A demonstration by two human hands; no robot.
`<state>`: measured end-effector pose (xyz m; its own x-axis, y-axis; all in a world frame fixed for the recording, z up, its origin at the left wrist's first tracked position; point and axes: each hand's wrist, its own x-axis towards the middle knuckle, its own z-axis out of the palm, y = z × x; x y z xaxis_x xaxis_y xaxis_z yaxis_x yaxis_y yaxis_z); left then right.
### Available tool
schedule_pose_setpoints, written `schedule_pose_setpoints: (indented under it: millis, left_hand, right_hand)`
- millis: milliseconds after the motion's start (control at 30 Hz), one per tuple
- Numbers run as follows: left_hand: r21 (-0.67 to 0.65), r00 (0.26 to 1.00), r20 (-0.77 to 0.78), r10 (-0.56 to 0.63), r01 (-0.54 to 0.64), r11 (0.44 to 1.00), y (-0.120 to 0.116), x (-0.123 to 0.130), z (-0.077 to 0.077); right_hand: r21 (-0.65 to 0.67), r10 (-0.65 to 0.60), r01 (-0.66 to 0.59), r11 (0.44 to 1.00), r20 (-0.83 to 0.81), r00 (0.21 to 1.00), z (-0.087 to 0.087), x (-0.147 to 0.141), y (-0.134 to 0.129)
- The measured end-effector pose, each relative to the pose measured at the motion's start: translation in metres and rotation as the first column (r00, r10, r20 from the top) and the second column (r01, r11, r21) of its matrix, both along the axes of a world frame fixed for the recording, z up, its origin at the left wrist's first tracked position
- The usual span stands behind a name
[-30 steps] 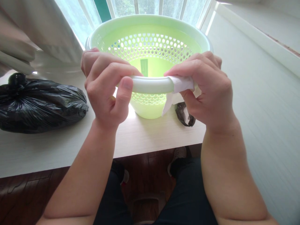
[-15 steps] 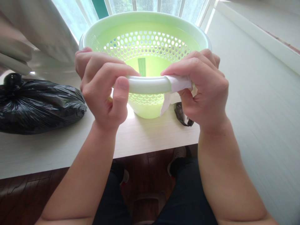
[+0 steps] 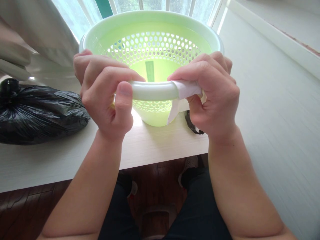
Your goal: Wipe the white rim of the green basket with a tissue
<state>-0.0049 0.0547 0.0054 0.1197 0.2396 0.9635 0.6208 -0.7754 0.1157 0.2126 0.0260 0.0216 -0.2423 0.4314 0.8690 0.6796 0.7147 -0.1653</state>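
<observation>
A light green plastic basket [image 3: 160,115] with rows of holes and a thick pale rim stands on the white surface. My left hand [image 3: 107,90] is closed around the near rim, fingers over the top and thumb on the near side. On the same rim, my right hand [image 3: 212,90] grips a white tissue [image 3: 188,89] folded over the edge, pressing it against the rim. One end of the tissue hangs below the rim. Inside the basket, a dark rectangular patch shows low in the green wall or floor; I cannot tell what it is.
A knotted black plastic bag [image 3: 42,115], filled out, lies at left. A small crumpled piece of black plastic [image 3: 192,125] is near my right hand. Behind are a grey curtain [image 3: 40,30] and a barred window [image 3: 155,5]. My legs and a stool edge show below.
Both hands and the basket sit slightly further left in view. The grips on the rim and tissue look the same.
</observation>
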Motion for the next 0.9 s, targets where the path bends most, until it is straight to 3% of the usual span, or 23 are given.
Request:
schedule_pose_setpoints:
  millis: [233,433,533,667,800,900]
  left_hand:
    - [-0.039,1.000,-0.007,-0.002,0.002,0.999,-0.001,-0.005,0.001]
    - [-0.194,0.999,-0.041,0.001,-0.009,0.981,-0.009,-0.008,0.014]
    - [-0.339,0.999,-0.046,0.025,-0.039,0.940,-0.017,-0.010,0.024]
    - [-0.467,1.000,-0.009,-0.003,-0.002,0.884,-0.034,-0.015,0.038]
    - [-0.511,0.994,-0.106,0.021,-0.073,0.857,-0.052,-0.011,0.047]
    - [-0.485,0.987,-0.161,0.020,-0.097,0.869,-0.057,-0.004,0.050]
  right_hand:
    - [-0.005,0.034,-0.034,0.999,-0.025,0.999,0.001,-0.003,-0.002]
    - [-0.062,0.033,-0.033,0.997,-0.004,0.999,0.003,-0.003,-0.004]
    - [-0.061,0.039,-0.039,0.997,0.000,0.999,0.004,-0.005,-0.005]
    - [-0.093,0.002,0.000,0.996,0.022,1.000,0.005,-0.014,-0.010]
    - [-0.123,-0.074,0.084,0.989,0.085,0.994,0.008,-0.027,-0.018]
    - [-0.129,-0.106,0.118,0.985,0.098,0.990,0.011,-0.035,-0.022]
